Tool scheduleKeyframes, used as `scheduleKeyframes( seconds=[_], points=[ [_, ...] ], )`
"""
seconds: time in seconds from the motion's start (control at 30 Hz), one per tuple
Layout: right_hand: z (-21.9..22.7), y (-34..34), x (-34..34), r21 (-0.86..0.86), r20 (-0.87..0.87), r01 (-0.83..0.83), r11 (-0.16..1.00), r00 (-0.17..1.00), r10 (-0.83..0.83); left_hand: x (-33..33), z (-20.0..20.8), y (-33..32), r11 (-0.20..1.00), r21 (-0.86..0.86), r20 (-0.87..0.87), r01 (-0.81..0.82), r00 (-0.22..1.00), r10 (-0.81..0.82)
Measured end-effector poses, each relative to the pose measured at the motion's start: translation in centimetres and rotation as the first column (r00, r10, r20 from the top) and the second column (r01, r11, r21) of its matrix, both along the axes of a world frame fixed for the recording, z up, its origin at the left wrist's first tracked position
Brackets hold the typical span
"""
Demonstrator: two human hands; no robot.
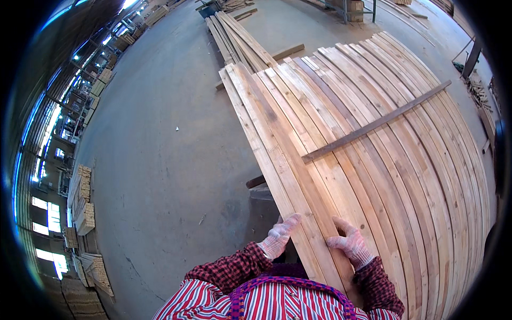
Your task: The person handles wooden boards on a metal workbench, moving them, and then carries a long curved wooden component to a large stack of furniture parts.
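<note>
Long pale wooden planks [368, 176] lie side by side in a wide layer in front of me and to my right. My left hand [279, 236], in a whitish knit glove, is closed on the left edge of the outermost plank [265, 162]. Its thumb lies over the top and the other fingers are mostly hidden beneath. My right hand [350, 242], gloved alike, rests on the planks a short way to the right. Its thumb and forefinger are apart, with no separate object between them.
A dark narrow wooden strip [378, 121] crosses the layer. Beyond its far left corner, more boards [240, 40] lie stacked. Grey concrete floor [170, 160] stretches to the left, with timber stacks [82, 213] along that side. A metal-legged stand [346, 10] is at the far end.
</note>
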State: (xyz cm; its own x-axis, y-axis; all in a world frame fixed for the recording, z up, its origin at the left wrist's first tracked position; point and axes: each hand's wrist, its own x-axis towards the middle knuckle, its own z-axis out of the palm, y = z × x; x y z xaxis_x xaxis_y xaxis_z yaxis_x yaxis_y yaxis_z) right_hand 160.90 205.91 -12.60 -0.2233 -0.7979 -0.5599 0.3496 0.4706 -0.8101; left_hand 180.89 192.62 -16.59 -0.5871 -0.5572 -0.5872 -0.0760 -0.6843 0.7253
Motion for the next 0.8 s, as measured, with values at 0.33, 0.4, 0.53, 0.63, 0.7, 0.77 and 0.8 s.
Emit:
scheduleKeyframes(
  seconds=[0.33, 0.4, 0.53, 0.63, 0.7, 0.77, 0.8],
  points=[
    [1.1, -1.9, -0.6, 0.073, -0.322, -0.207, 0.976, 0.921, 0.219, 0.2, -1.7, 0.4, 0.996, -0.065, -0.207, -0.055, 0.978, 0.041],
    [3.1, -3.2, -1.5, 0.167, -0.43, -0.386, 0.907, 0.8, 0.419, 1.3, -5.0, 0.5, 0.99, -0.108, -0.52, -0.087, 0.854, 0.018],
    [0.7, -2.7, -3.0, 0.228, -0.716, -0.415, 0.881, 0.541, 0.441, 0.2, -3.4, -1.4, 0.996, 0.08, -0.131, 0.036, 0.991, -0.025],
    [-0.1, -4.4, -3.6, -0.022, -0.536, -0.139, 0.99, 0.838, 0.105, 0.3, -0.5, -3.1, 0.99, -0.04, 0.085, 0.132, 0.988, -0.128],
    [-0.2, -6.8, -3.6, -0.175, -0.357, 0.088, 0.981, 0.923, -0.147, 2.2, 2.0, -5.0, 0.969, 0.102, 0.096, 0.226, 0.967, -0.236],
    [1.8, -9.7, -3.1, -0.252, -0.373, 0.089, 0.964, 0.91, -0.182, 5.2, 3.1, -6.6, 0.948, 0.174, 0.145, 0.265, 0.946, -0.291],
    [2.2, -10.8, -3.4, -0.303, -0.385, 0.109, 0.947, 0.895, -0.226, 6.4, 2.3, -7.8, 0.945, 0.095, 0.19, 0.313, 0.926, -0.326]
  ],
)
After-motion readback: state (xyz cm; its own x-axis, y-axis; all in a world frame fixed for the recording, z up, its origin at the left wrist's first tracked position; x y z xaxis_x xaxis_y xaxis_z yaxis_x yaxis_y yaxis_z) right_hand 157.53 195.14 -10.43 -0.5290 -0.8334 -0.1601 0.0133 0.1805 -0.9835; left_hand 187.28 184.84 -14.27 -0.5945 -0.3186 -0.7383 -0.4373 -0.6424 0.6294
